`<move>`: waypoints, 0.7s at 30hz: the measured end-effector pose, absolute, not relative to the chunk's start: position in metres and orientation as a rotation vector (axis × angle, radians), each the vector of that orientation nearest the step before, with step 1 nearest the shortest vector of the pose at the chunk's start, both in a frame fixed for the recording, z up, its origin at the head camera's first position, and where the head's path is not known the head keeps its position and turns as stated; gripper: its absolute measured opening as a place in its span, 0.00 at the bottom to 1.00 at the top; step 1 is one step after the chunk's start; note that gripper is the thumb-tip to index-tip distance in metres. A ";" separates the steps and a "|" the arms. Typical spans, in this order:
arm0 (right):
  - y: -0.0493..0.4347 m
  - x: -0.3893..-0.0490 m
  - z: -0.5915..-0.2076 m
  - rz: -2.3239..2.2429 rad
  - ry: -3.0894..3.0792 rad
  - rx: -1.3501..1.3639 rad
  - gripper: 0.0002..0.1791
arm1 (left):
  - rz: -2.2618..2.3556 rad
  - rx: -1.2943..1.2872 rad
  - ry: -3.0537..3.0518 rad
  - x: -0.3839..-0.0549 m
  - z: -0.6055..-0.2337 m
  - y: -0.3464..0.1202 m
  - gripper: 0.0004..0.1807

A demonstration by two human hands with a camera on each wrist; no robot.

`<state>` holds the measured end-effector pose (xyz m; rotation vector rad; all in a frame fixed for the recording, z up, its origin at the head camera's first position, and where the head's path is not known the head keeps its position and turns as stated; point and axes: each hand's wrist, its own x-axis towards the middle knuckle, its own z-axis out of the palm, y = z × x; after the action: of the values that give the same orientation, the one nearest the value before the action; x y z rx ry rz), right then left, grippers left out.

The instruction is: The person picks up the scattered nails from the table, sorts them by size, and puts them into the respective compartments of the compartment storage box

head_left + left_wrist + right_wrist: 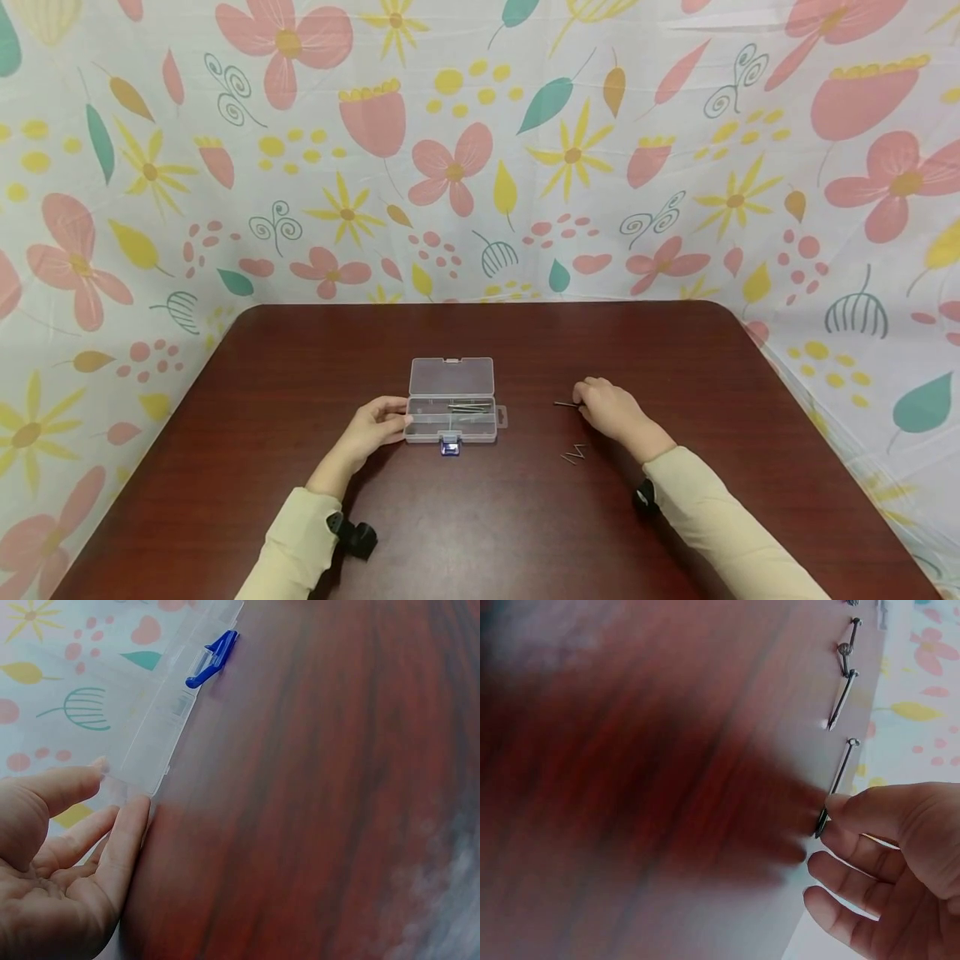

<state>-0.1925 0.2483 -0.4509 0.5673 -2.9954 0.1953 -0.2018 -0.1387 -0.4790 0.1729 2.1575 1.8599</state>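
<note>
Left hand [378, 423] is holding the left end of the clear box [420, 437], thumb and fingers bracketing it; probably that's steadying a light case. Lid [452, 377] is lying open toward the far side, leaving the compartments exposed from above; blue latch [450, 448] is hanging undone on the near side. Several metal fasteners [468, 408] are lying lengthwise in the far row, toward its right; I'm guessing their length is suiting that direction. Right hand [609, 410] is working well right of the box: thumb and index are pinching one fastener [844, 766] close to its pointed end, other fingers loosely bent. Its headed end is sticking out leftward, toward the box; not seeing whether it's touching the table [480, 525]. A few loose fasteners [573, 455] are lying nearer, at mixed angles, some touching or nearly so, likely just dropped there unsorted.
</note>
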 end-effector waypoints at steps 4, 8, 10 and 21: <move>0.250 -0.194 -0.454 0.224 -2.986 0.587 0.06 | 1.857 0.154 2.161 -0.202 -0.480 -0.139 0.23; 0.252 -0.196 -0.455 0.255 -3.006 0.612 0.06 | 1.850 0.137 2.164 -0.201 -0.480 -0.139 0.22; 0.252 -0.198 -0.455 0.268 -3.039 0.615 0.05 | 1.845 0.142 2.170 -0.201 -0.480 -0.139 0.22; 0.268 -0.205 -0.453 0.351 -3.092 0.675 0.08 | 1.839 0.158 2.178 -0.204 -0.483 -0.140 0.23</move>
<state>-0.2051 0.2680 -0.4530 0.6750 -3.0916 0.3514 -0.2039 -0.1403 -0.4828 0.1585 2.1783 1.8386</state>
